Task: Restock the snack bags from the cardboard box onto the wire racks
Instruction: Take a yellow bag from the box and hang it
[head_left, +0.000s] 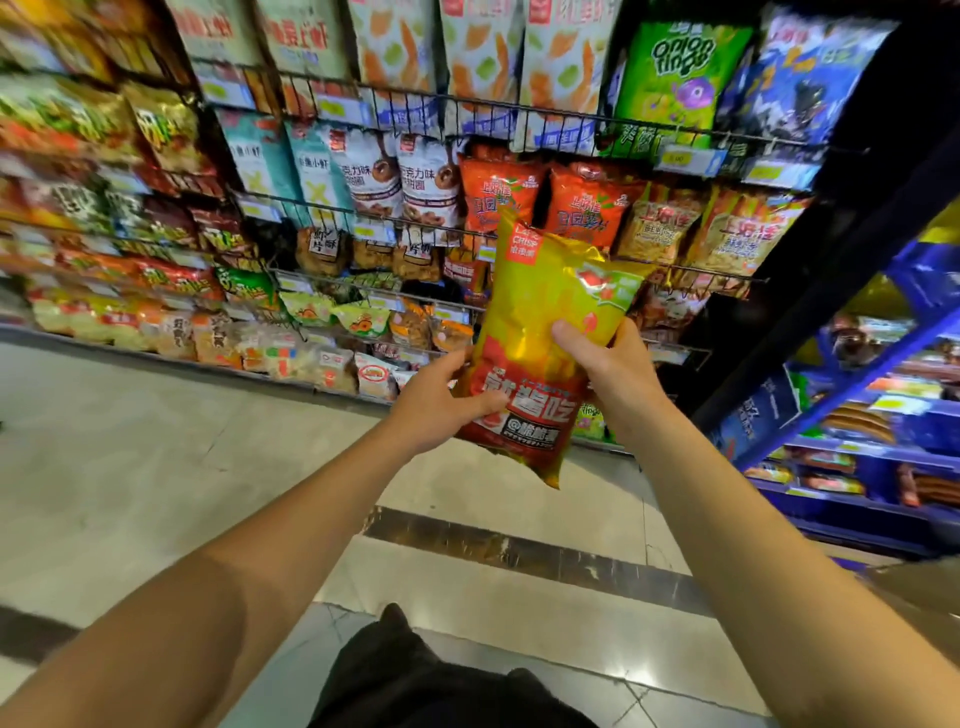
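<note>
While both arms reach forward, the left hand (441, 400) and right hand (610, 364) curl their fingers around a yellow-and-red snack bag (540, 332) (upright, slightly tilted), held before the wire racks (519, 111), whose left side looks blurred.

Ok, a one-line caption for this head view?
Both hands, left hand and right hand, hold a yellow-and-red snack bag up before stocked wire racks.

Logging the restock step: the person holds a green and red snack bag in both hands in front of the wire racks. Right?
Not quite: the snack bag is yellow and red, not green and red. The head view shows the left hand and right hand both holding it in front of the wire racks.
</note>
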